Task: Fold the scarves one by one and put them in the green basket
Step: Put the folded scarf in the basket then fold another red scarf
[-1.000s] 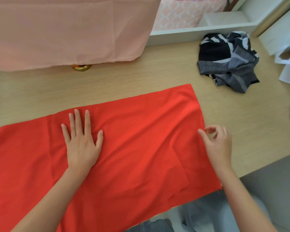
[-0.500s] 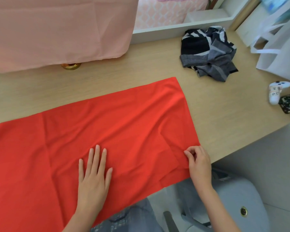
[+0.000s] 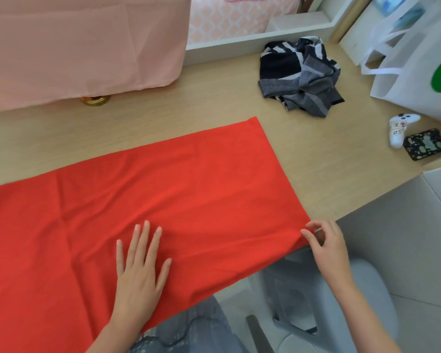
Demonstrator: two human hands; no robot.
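I see the red scarf (image 3: 189, 194) spread on the table (image 3: 163, 128), its near edge overhanging the table front. My left hand (image 3: 140, 273) lies flat on it, fingers straight. My right hand (image 3: 326, 245) pinches its corner at the table front. The striped scarf (image 3: 301, 75) lies crumpled toward the table back.

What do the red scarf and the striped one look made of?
The red scarf looks like thin matte woven fabric, maybe cotton or synthetic: it lies flat with fine creases. The striped scarf looks heavier cloth, bunched in bulky folds; fibre unclear.
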